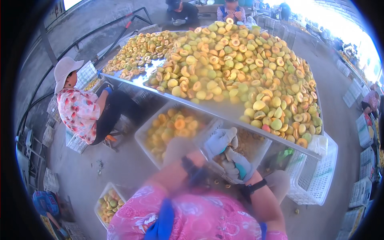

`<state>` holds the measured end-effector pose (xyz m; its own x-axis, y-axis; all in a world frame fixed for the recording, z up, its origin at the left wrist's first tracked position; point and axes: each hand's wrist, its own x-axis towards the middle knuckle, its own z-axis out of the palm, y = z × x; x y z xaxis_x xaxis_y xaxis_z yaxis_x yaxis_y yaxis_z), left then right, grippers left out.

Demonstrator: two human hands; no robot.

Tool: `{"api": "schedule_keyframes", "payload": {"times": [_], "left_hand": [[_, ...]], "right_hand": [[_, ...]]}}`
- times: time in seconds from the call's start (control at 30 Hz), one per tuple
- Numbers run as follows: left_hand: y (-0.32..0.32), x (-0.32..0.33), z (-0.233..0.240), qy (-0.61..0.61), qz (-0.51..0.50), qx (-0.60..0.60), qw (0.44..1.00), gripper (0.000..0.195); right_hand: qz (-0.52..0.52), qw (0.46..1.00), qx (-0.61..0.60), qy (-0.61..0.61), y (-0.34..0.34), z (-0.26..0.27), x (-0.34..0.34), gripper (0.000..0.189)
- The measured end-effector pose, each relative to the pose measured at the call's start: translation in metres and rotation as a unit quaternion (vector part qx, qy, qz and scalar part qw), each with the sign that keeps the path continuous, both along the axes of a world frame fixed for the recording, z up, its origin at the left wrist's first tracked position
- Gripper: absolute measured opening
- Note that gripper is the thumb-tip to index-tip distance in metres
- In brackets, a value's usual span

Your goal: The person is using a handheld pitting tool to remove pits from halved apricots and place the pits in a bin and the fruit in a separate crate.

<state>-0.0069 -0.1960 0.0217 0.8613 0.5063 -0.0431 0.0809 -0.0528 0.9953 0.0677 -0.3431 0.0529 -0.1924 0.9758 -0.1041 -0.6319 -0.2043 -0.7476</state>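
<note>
My left hand (220, 142), in a grey-white work glove, is curled above a white plastic crate (264, 153) beneath the table edge. My right hand (238, 166), gloved alike with a teal patch, is close against it, lower and to the right. A small brownish bit shows between the hands; what they grip is hidden by the fingers. Brown scraps that look like fruit pits (252, 139) lie in that crate. To its left a second crate (147, 133) holds yellow-orange stone fruit (177, 126), partly blurred by haze on the lens.
A metal-edged table (180, 100) bears a large heap of halved stone fruit (222, 60). A white crate (324, 180) stands at right, another with fruit (109, 204) at lower left. A seated person (79, 105) works at left; others sit beyond the table.
</note>
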Motion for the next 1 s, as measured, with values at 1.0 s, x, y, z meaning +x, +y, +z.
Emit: {"api": "schedule_keyframes", "payload": {"times": [1.0], "left_hand": [[0.205,-0.008,0.064,0.117,0.208,0.453,0.859,0.044]], "right_hand": [[-0.382,0.672,-0.072,-0.630,-0.032,-0.017,0.157,0.041]]}}
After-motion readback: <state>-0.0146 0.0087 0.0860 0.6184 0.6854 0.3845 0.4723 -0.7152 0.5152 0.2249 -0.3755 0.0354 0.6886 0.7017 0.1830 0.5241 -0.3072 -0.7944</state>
